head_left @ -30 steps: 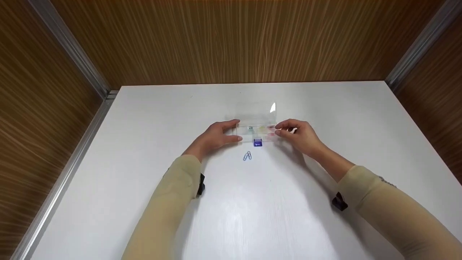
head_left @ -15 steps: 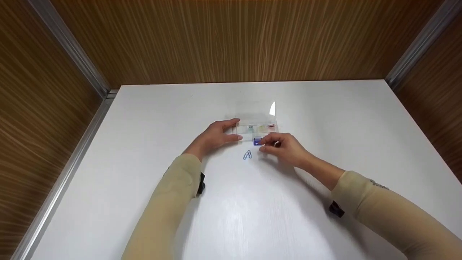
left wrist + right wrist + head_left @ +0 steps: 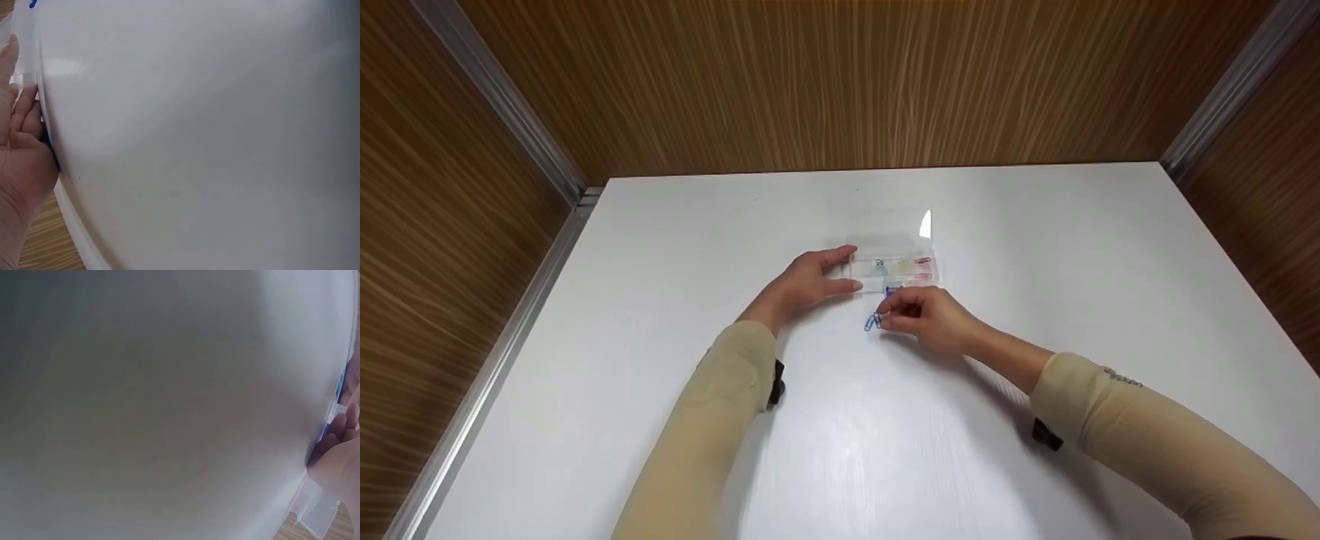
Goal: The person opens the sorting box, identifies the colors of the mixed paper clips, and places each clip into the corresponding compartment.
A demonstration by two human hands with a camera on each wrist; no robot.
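A small clear compartment box [image 3: 901, 268] lies on the white table [image 3: 885, 435], its lid [image 3: 891, 225] folded open behind it. Green, yellow and pink bits show in its compartments. My left hand [image 3: 851, 268] grips the box's left end between thumb and fingers; in the left wrist view the left hand [image 3: 19, 140] lies against the box edge [image 3: 25, 56]. My right hand [image 3: 883, 319] has its curled fingertips pinching the blue paper clips [image 3: 872, 323] that lie in front of the box. A blue binder clip [image 3: 893, 290] peeks out behind that hand.
Wood-grain walls [image 3: 840, 82] close in the table at the back and both sides, with metal strips [image 3: 502, 97] in the corners. The right wrist view shows mostly blurred table, with fingers [image 3: 343, 439] and the clear box [image 3: 318, 512] at its right edge.
My right hand left the box's right end, passed the blue binder clip and came down and left onto the blue paper clips. The left hand and box stayed put.
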